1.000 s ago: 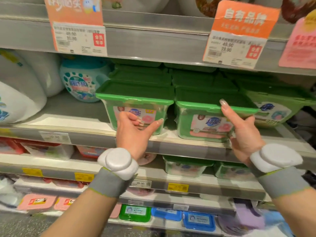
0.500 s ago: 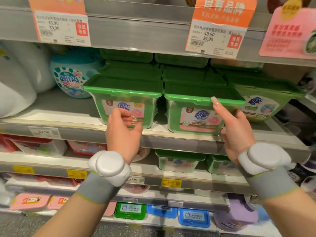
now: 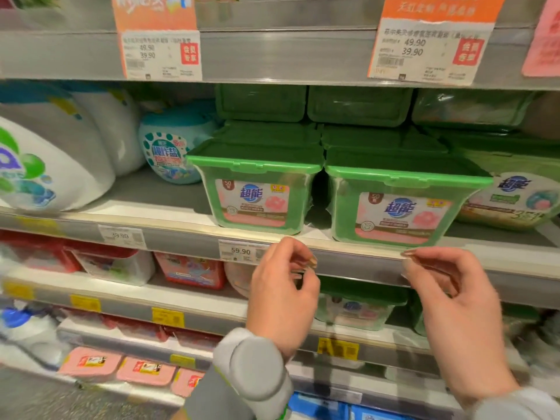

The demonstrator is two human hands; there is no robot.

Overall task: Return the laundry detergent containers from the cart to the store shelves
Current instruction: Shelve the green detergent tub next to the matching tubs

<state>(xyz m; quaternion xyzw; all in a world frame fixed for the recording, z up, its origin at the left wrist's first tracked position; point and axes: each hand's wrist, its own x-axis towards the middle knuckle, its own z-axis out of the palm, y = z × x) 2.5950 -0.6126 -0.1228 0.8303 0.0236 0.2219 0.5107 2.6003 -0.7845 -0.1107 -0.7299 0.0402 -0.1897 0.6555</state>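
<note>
Motion blurs the lower shelves; the right wrist leaves the frame's bottom edge.

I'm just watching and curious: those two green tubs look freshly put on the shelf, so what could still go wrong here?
1. The right green tub sits at the very front lip of the shelf, so a bump might tip it off.
2. The right hand and left hand hang just below that edge; lifting them carelessly could knock a tub.
3. The left green tub sits further back, so the row looks uneven.
</note>
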